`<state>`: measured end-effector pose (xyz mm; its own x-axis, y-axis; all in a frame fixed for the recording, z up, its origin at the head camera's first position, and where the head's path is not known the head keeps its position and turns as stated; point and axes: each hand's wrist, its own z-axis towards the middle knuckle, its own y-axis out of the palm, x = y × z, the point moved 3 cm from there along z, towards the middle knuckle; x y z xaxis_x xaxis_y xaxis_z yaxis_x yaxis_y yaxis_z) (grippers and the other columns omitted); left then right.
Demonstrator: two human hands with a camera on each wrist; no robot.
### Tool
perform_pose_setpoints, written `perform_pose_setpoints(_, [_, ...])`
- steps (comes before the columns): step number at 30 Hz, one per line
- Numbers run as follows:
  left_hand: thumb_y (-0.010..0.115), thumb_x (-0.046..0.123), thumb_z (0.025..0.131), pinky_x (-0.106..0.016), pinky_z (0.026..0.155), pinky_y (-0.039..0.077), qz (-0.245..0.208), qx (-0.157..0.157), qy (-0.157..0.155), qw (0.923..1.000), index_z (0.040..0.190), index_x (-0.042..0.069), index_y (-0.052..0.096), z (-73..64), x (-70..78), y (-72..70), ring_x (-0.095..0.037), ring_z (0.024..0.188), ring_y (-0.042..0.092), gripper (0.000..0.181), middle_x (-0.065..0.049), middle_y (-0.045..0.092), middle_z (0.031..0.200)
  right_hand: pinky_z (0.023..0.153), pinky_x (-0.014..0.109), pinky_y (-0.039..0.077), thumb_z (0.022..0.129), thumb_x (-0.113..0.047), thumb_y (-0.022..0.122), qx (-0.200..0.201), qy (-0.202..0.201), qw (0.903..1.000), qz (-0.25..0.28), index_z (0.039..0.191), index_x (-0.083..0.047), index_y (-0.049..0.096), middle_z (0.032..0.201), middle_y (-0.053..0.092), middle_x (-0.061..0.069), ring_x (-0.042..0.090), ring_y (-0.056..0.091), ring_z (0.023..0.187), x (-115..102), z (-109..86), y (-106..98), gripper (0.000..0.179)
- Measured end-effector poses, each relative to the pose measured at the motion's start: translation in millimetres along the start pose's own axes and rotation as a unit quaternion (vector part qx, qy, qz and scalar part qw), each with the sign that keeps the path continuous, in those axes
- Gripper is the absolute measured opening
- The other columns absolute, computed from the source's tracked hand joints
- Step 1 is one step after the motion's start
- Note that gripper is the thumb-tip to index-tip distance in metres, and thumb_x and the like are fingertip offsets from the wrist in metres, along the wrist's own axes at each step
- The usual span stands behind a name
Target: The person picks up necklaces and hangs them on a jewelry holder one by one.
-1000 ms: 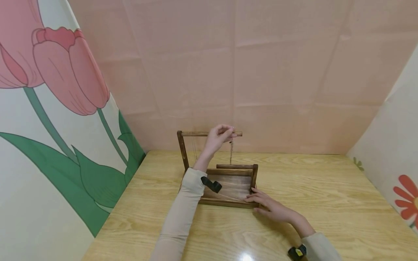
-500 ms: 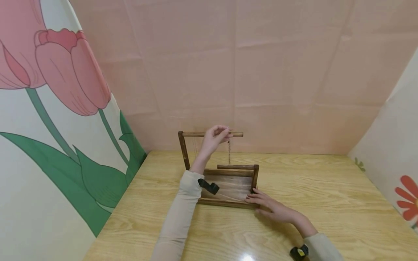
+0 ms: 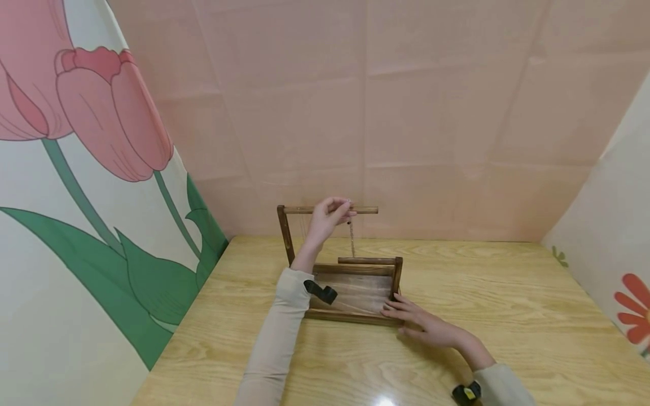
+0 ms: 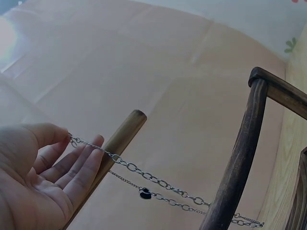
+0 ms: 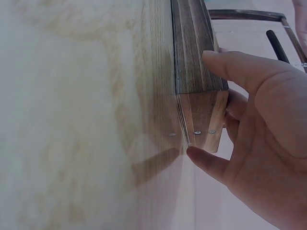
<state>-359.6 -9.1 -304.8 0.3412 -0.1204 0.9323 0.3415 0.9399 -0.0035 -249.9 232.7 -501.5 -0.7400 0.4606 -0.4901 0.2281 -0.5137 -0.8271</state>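
Note:
In the head view my left hand (image 3: 326,219) is at the upper bar (image 3: 365,210) of a dark wooden jewelry stand (image 3: 352,319). Between thumb and fingertips it pinches a silver chain necklace (image 4: 165,184). The necklace's two strands hang down past the bar, and a small black charm (image 4: 145,193) sits on one of them. My right hand (image 3: 426,327) holds the stand's front right corner. In the right wrist view one finger lies on the outer wall (image 4: 232,163), others go behind the corner, partly hidden.
A shorter, lower bar (image 3: 367,261) stands on the right post, below the hanging chain. Fine strands (image 3: 303,225) hang from the upper bar near the left post. The stand rests on a wood-grain table (image 3: 508,304), with a pink cloth backdrop (image 3: 431,113) behind.
My left hand has slid left along the upper bar, taking the hanging necklace with it. My right hand stays at the stand's corner.

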Motion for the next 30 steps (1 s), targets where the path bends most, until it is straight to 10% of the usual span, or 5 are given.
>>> perform_pose_setpoints(22, [0.056,0.014,0.093,-0.046,0.091,0.05,-0.008,0.04,0.007,0.9991,0.112,-0.008,0.056,5.3,-20.5,-18.0,-0.026,0.094,0.066,0.029,-0.023,0.061,0.115,0.112,0.029,0.013,0.092,-0.01,0.057,-0.009,-0.006,0.9999,0.003,0.14,-0.008,0.041,0.149,0.029,0.015,0.049,0.016,0.133,-3,-1.0,-1,0.051])
perform_pose_setpoints(30, [0.052,0.008,0.095,-0.051,0.093,0.047,-0.006,0.034,0.012,0.9993,0.116,-0.016,0.05,-5.2,-2.5,-19.0,-0.042,0.104,0.058,0.032,-0.024,0.06,0.113,0.113,0.03,0.015,0.092,-0.009,0.056,-0.009,-0.009,0.9999,0.004,0.142,-0.013,0.038,0.149,0.029,0.014,0.05,0.015,0.133,-3,-1.2,0,0.053])
